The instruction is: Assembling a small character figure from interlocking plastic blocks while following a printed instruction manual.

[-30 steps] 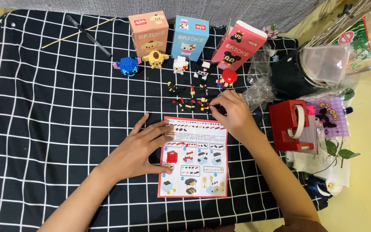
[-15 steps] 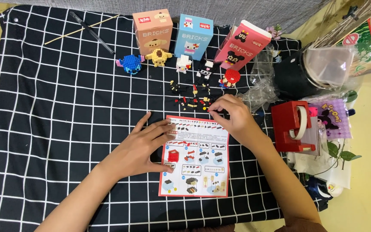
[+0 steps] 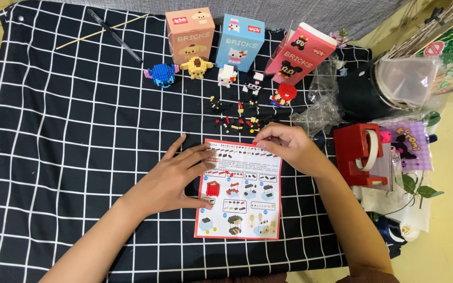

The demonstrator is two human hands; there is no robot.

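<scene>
Flat and open, the left hand [image 3: 176,178] presses the instruction sheet [image 3: 239,191]. Right hand [image 3: 284,147] pinches a tiny red brick [image 3: 255,142] at the sheet's far edge.

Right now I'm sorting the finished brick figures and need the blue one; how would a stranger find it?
Start at the black cloth with the white grid and go to the three upright cardboard boxes along its far edge. In front of them stands a row of small brick figures; the blue brick figure is at the left end, beside the yellow brick figure. It is the only blue one.
</scene>
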